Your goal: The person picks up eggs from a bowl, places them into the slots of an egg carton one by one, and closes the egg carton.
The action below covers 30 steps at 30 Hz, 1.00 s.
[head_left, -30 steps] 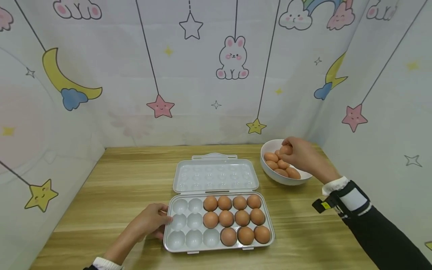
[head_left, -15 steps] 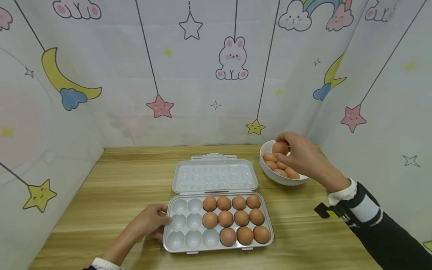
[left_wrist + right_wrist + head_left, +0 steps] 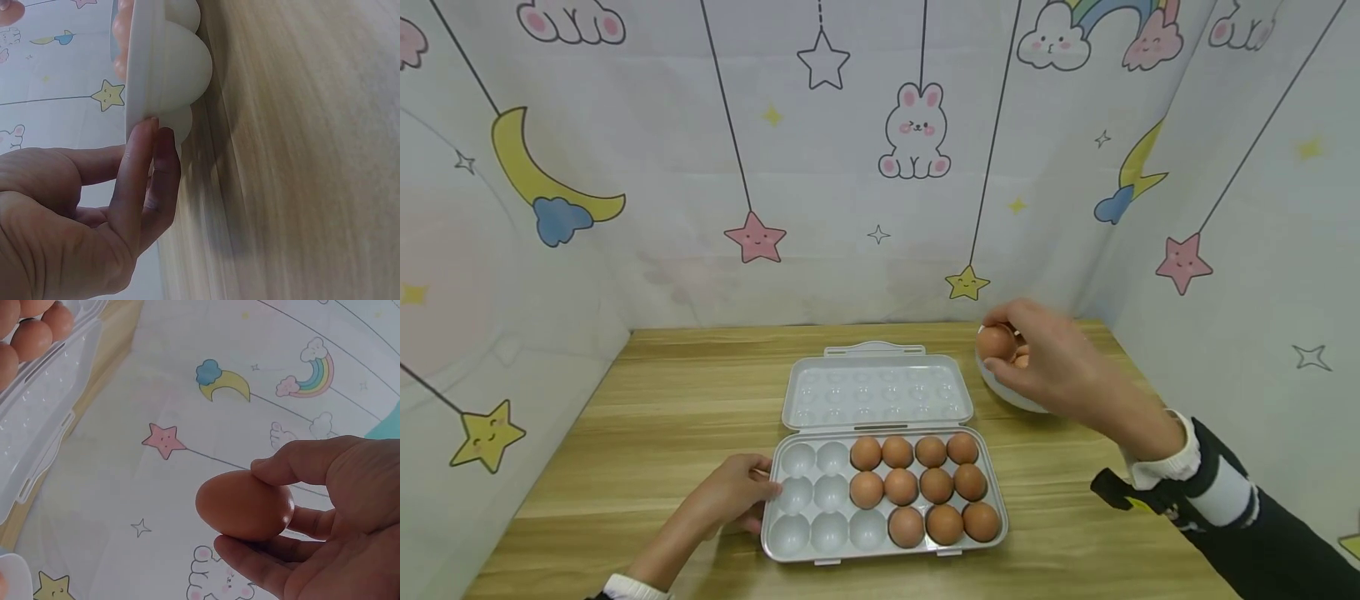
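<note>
A brown egg [image 3: 996,342] is pinched between the thumb and fingers of my right hand [image 3: 1060,367], raised over the near-left side of the white bowl [image 3: 1011,393]. In the right wrist view the egg [image 3: 244,506] lies sideways between thumb and fingertips. My left hand [image 3: 733,496] holds the left edge of the open egg tray [image 3: 831,552], thumb at the rim; in the left wrist view its fingers [image 3: 134,181] reach the tray's side [image 3: 178,69]. Several brown eggs [image 3: 936,485] fill the tray's right cups; the left cups [image 3: 812,493] hold none.
The tray's clear lid [image 3: 880,390] lies folded back behind it on the wooden table [image 3: 700,375]. More eggs [image 3: 1022,358] sit in the bowl, mostly hidden by the right hand. A printed cloth [image 3: 850,167] hangs behind and on both sides.
The right hand has lifted the egg up out of the bowl and moved it left and nearer. The left hand and tray have stayed in place.
</note>
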### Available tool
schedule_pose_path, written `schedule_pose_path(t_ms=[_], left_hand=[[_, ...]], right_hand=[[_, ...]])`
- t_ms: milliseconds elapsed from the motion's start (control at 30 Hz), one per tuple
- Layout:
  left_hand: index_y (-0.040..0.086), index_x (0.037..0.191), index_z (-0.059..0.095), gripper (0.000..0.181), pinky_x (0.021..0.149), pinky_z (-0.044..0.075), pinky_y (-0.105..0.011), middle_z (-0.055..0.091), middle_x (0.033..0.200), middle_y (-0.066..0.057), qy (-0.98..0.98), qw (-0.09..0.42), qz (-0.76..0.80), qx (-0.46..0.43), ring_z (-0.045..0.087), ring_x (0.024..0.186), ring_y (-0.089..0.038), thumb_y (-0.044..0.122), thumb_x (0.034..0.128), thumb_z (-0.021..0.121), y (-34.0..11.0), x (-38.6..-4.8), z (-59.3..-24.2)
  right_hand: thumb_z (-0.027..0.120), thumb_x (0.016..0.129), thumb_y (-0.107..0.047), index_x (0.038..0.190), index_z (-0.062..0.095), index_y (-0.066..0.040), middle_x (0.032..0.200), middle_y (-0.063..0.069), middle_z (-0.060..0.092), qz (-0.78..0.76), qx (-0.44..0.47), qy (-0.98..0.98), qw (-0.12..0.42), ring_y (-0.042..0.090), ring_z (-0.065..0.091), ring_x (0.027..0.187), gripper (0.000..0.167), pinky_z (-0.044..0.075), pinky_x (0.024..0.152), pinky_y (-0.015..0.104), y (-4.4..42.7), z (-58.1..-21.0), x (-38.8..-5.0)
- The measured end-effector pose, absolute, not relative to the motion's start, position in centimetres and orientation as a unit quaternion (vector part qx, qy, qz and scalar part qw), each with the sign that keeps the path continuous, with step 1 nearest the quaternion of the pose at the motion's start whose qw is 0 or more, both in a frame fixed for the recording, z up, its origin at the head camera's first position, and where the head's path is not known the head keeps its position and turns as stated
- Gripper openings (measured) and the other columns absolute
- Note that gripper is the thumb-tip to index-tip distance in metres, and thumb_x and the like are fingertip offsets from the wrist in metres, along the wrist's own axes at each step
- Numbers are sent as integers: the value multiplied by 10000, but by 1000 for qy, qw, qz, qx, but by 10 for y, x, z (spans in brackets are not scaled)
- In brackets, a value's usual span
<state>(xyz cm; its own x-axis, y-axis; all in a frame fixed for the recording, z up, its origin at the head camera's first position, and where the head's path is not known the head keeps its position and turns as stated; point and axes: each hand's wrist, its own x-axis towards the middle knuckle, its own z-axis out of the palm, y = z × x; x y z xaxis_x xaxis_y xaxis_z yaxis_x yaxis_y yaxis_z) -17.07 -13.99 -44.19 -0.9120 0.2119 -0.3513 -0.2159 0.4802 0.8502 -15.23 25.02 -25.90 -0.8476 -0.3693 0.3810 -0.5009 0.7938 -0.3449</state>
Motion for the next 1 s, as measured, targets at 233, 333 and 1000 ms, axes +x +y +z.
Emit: schedule_pose_path(t_ms=[233,333,1000], left_hand=[[-168,1223,573,340,542,626,-384,707,905,-111,832,204,516,1,680,765,-233,-72,914,678,-140,-170,-444],[-166,1222,575,339,540,624,-383,704,898,-107,831,203,517,0,677,752,-231,-69,915,678,-140,-170,-445],[-179,1247,550,353,560,632,-396,707,924,-128,819,217,531,10,705,757,-265,-60,934,660,-143,-170,-444]], right_hand=[[786,843,32,1198,630,-35,1108,45,638,220,291,-917,162,149,580,890,394,564,726,314,233,-260,-140],[784,834,50,1174,632,-61,1120,22,635,231,310,-910,151,133,579,919,388,575,748,299,226,-260,-135],[824,848,-32,1129,593,-154,1014,-84,553,240,369,-894,82,77,530,931,383,540,734,206,197,-274,-118]])
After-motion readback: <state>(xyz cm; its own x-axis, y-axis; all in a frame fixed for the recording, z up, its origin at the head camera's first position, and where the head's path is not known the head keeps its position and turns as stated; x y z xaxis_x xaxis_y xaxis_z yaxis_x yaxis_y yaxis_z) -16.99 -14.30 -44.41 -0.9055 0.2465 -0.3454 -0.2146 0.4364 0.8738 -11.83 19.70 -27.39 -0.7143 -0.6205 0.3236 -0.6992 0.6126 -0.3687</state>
